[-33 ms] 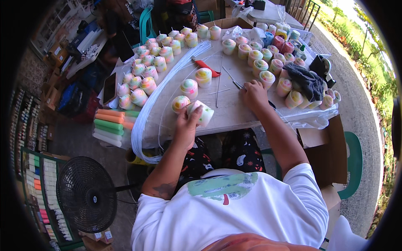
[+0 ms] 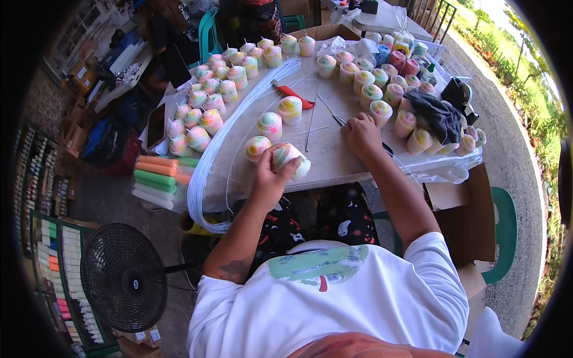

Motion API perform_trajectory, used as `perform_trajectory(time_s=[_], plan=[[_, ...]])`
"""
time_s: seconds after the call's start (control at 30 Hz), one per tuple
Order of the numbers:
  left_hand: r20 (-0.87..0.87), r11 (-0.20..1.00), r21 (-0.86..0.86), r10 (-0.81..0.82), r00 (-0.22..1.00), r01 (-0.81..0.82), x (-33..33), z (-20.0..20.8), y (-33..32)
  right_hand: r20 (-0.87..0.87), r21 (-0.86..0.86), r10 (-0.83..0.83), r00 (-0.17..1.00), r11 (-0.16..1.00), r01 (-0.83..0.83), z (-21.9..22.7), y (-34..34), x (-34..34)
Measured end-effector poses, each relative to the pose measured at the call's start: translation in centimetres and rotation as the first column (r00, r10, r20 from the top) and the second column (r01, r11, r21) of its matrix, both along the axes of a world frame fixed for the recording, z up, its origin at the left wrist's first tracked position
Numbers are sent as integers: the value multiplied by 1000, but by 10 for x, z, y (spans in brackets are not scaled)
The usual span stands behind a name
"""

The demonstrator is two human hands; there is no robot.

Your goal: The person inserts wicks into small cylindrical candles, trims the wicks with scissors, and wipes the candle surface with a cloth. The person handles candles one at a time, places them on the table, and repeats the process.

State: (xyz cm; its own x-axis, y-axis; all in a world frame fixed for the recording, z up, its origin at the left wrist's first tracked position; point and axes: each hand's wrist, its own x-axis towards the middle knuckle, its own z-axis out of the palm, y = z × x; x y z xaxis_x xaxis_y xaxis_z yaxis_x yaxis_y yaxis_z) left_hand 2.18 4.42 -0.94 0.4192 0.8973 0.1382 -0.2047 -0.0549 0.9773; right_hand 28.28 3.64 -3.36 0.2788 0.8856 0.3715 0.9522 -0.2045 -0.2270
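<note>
By the table's near edge (image 2: 337, 170), my left hand (image 2: 271, 178) grips a candle (image 2: 292, 161), probably slick, best side-held; right hand (image 2: 362, 132) grip unclear

The candle (image 2: 289, 156) in the left hand (image 2: 272, 178) was white, swirled with pale pink, yellow and green. Toward the left edge of the off-white table (image 2: 346, 170), wicked candles (image 2: 228, 91) repeated those pastels in marbled patches. At the near left corner, rods were orange (image 2: 156, 170), green (image 2: 155, 181) and white (image 2: 153, 196); the strand bundle (image 2: 206, 156) beside them was bluish white. The cutter handle (image 2: 293, 95) was bright red, and the cloth (image 2: 434, 117) near the right edge dark grey.
</note>
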Motion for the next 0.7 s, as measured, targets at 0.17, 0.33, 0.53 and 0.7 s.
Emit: perform_trajectory(time_s=[0.17, 0.33, 0.53, 0.7], plan=[[-476, 729, 679, 348, 808, 86, 12, -5, 6, -90, 52, -36, 995, 998, 41, -10, 1, 1], [-482, 699, 712, 412, 774, 71, 26, -15, 18, 61, -27, -50, 997, 998, 52, -12, 10, -1], [-347, 607, 795, 484, 803, -23, 36, -37, 23, -131, 22, -39, 991, 999, 43, 6, 34, -4], [-358, 663, 748, 435, 826, -25, 34, -40, 25, -143, -260, -195, 970, 953, 154, 23, 84, -13]])
